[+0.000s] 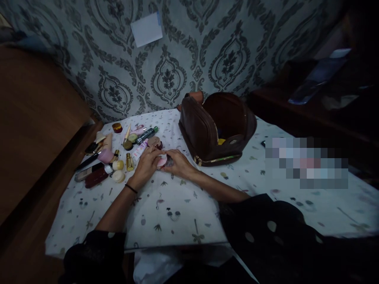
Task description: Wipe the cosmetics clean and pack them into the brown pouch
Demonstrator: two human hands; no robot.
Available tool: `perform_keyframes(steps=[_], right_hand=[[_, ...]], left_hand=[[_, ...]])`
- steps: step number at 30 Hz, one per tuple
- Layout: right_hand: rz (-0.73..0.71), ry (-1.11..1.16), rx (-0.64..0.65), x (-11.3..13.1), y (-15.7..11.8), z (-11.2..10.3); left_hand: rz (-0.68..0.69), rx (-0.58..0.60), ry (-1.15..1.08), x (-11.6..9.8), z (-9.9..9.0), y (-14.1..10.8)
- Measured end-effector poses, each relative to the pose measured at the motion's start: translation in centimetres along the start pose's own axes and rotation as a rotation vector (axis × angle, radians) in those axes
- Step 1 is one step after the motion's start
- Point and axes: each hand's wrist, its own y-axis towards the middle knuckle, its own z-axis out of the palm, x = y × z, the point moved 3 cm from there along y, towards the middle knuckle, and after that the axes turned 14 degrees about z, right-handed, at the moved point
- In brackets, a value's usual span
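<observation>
With our left hand (146,162) and right hand (179,163) we grip one small pink-and-white object (162,161), partly hidden between our fingers, just above the white patterned tabletop (177,227). Beyond the right hand stands one brown leather bag (198,130), gaping open; inside we see one yellow item (221,141), the rest too dark to tell. Left of the left hand we count one dark red bottle (96,178), one small gold bottle (129,162) and two round cream-yellow jars (118,176), contents unclear. Beyond that hand lies one slim green-capped dark tube (147,135).
</observation>
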Motion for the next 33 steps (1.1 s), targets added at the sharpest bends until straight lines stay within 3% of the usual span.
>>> perform_keyframes(steps=[21,33], right_hand=[[-0.009,0.006,-0.01,-0.4,0.1,0.3],[-0.034,-0.001,-0.021,-0.6,0.1,0.4]], left_hand=[[0.136,0.257,-0.171,-0.8,-2.0,0.0],[0.136,0.297,-0.262,-0.4,-3.7,-0.8]])
